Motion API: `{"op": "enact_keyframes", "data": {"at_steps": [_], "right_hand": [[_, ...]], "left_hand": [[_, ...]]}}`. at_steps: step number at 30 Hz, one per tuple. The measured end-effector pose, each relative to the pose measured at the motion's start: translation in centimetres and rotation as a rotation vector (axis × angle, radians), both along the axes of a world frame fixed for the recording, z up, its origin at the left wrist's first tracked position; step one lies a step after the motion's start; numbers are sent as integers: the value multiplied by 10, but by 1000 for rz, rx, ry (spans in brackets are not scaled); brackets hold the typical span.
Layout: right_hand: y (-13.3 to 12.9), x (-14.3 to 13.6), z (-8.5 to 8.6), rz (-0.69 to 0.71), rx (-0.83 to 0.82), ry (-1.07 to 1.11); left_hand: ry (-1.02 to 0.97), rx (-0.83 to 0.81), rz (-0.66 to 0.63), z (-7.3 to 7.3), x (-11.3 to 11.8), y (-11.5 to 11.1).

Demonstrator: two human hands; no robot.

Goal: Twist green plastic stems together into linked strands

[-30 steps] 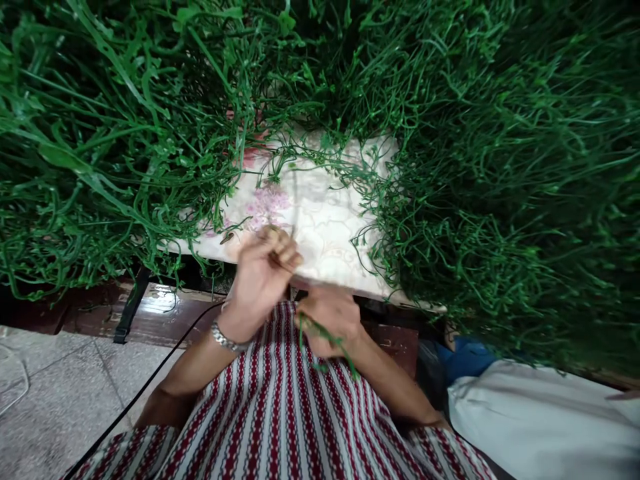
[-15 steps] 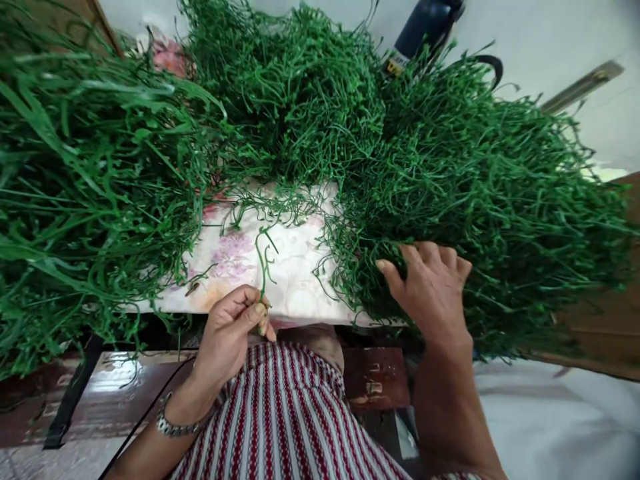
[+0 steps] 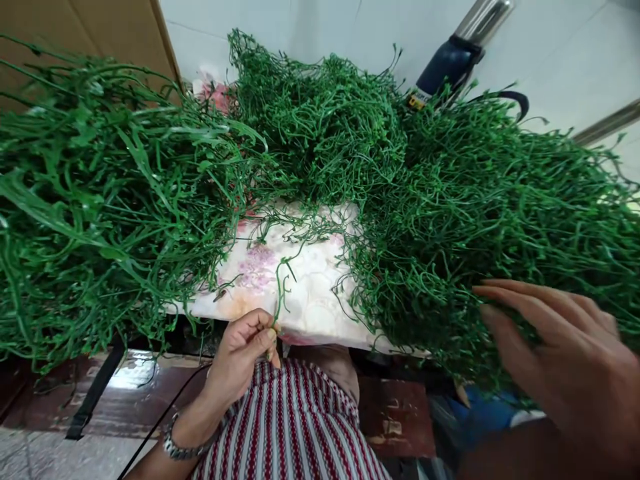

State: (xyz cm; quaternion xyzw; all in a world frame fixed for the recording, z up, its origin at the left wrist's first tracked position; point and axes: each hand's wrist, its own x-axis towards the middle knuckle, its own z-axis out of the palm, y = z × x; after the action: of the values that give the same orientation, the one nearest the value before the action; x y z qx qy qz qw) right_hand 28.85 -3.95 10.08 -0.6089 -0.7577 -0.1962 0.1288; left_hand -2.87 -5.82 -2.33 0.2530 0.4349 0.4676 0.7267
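My left hand (image 3: 250, 350) pinches the lower end of one thin green plant stem (image 3: 280, 293) between thumb and fingers. The stem stands up over the near part of the flowered cloth (image 3: 315, 287), with small side shoots along it. At the right, my right hand (image 3: 560, 340) is open, fingers stretched and thumb apart, slightly blurred. It hovers at the near side of the right heap of green stems (image 3: 490, 200); whether the fingertips touch the heap I cannot tell. Nothing shows in that hand.
A left heap (image 3: 110, 200) has broader, leafy stems; another heap (image 3: 320, 120) lies at the back middle. Behind them lean a dark blue bottle-like object (image 3: 445, 67) and a cardboard box (image 3: 90, 33). A brown bench (image 3: 395, 413) is below the cloth.
My right hand has moved right and nearer to me along the right heap. My left hand keeps its pinch on the stem. The camera view has shifted, showing more of the wall.
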Motion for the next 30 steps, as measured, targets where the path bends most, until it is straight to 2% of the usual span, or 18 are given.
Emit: {"op": "enact_keyframes", "data": {"at_steps": [2, 3, 4, 6, 7, 9, 12, 14, 16, 19, 21, 22, 23, 24, 25, 28, 30], "right_hand": [[-5, -22, -6, 15, 278, 111], [-5, -36, -11, 63, 351, 186], [-3, -52, -18, 109, 216, 270], [9, -85, -32, 335, 18, 330], [18, -100, -39, 398, -59, 319], [38, -124, -53, 365, -186, 253], [65, -142, -67, 244, -236, 191], [73, -146, -73, 200, -239, 169], [75, -146, -75, 200, -170, 173], [69, -148, -72, 236, 21, 182], [63, -152, -66, 266, 111, 172], [59, -154, -64, 284, 137, 165], [55, -157, -61, 308, 148, 161], [51, -161, -59, 339, 149, 161], [47, -164, -58, 370, 146, 166], [32, -174, -62, 442, 117, 197], [23, -179, -69, 469, 83, 216]], "left_hand": [[54, 28, -5, -3, -3, -2], [88, 44, -12, -4, -5, -3], [125, 60, -23, -5, -7, -5], [194, 79, -51, -6, -11, -9], [228, 86, -66, -6, -13, -11], [305, 102, -99, -5, -18, -16], [441, 152, -170, -5, -24, -22], [547, 214, -200, -7, -30, -26], [717, 343, -134, -6, -37, -30], [1070, 649, 192, 6, -44, -37], [1188, 853, 371, 22, -42, -38], [1171, 931, 377, 30, -37, -36], [1096, 981, 312, 37, -32, -31], [981, 978, 205, 42, -25, -25], [889, 885, 119, 46, -17, -16], [527, 545, 252, 42, 4, 11], [340, 450, 337, 34, 12, 24]]}}
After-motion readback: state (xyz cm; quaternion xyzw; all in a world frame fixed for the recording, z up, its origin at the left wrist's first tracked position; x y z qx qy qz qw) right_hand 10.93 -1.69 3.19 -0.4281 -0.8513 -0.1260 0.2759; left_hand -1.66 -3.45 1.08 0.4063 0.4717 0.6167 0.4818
